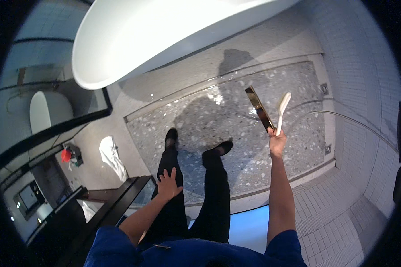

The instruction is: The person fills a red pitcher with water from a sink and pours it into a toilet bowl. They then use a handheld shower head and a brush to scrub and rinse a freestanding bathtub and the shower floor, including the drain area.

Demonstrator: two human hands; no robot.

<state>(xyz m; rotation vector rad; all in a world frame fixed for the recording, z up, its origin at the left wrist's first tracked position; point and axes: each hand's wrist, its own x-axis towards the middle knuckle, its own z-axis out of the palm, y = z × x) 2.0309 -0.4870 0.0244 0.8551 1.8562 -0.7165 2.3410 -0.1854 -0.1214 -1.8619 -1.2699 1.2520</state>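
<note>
My right hand point(277, 142) is closed around the ends of two things above the wet terrazzo floor point(200, 116). One is a flat, shiny gold-coloured metal bar point(259, 108); beside it is a white-handled brush point(283, 108), its head pointing away from me. The two spread apart in a V from my fingers. Resting on my left thigh, my left hand point(168, 187) has its fingers spread and holds nothing visible. A curved hose point(351, 118) runs from the right wall toward the brush; whether it touches the brush I cannot tell.
A white bathtub point(133, 36) stands ahead. A black-framed glass panel point(56, 130) is at left, with a white cloth point(112, 155) on the floor and a caddy point(75, 157) holding a red item farther off. A white tiled wall point(361, 83) and a tiled ledge point(327, 213) are at right.
</note>
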